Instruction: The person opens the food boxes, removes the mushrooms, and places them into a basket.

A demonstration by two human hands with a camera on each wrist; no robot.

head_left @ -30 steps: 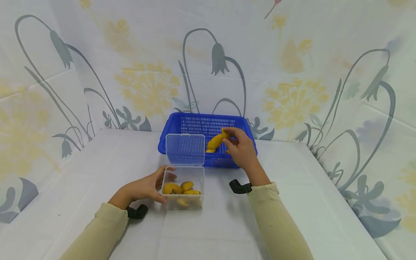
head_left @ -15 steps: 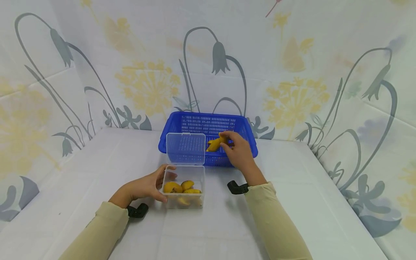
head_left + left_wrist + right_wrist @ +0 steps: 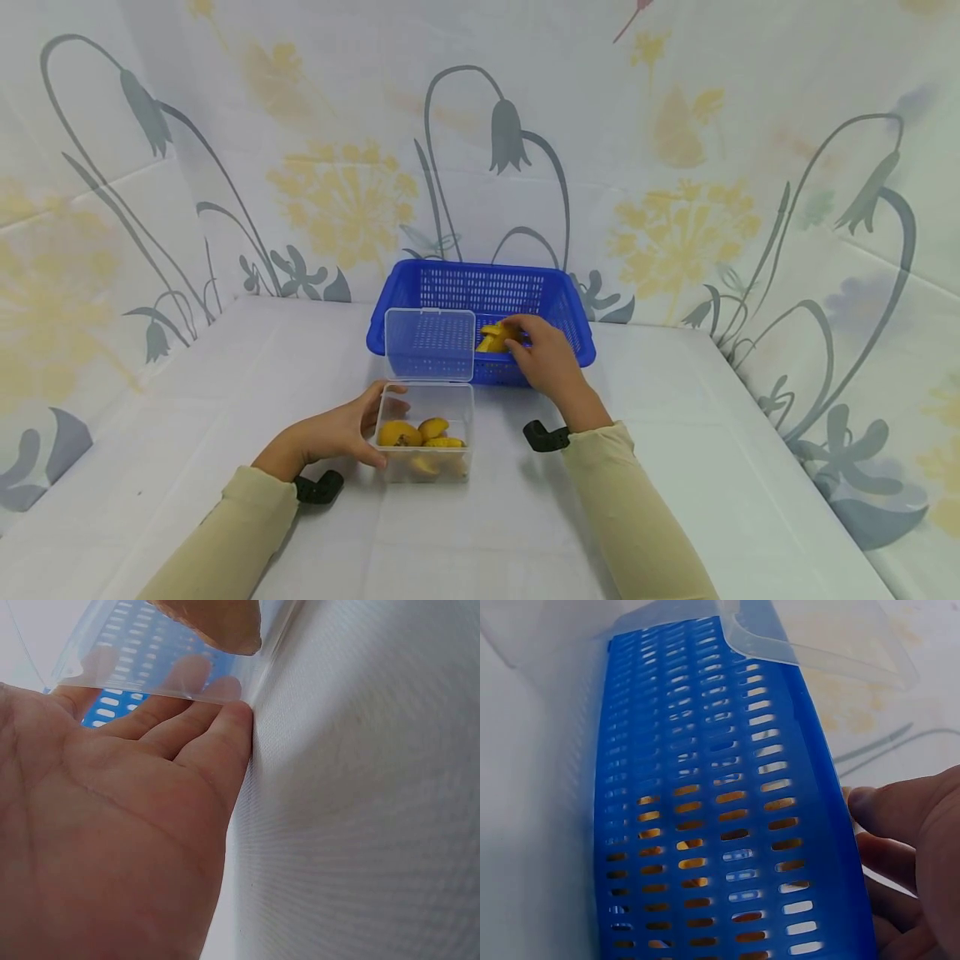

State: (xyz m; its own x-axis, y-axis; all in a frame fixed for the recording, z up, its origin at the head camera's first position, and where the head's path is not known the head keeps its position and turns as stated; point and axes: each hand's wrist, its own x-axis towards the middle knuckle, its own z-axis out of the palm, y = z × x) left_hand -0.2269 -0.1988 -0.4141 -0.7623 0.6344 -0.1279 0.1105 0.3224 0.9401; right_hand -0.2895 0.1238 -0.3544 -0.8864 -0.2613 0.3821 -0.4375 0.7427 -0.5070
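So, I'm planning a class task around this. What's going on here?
A person is working with both hands. The left hand holds a clear box by its side; the lid stands open and several yellow fruits lie inside. Behind it, the right hand reaches into a blue basket, thumb and fingers around more yellow fruit.

I had my right hand [image 3: 930, 862] at the lower right, beside the blue basket [image 3: 754, 801] filling the centre; yellow patches [image 3: 691, 863] showed through its lower slots, clear plastic [image 3: 840, 656] across the top.
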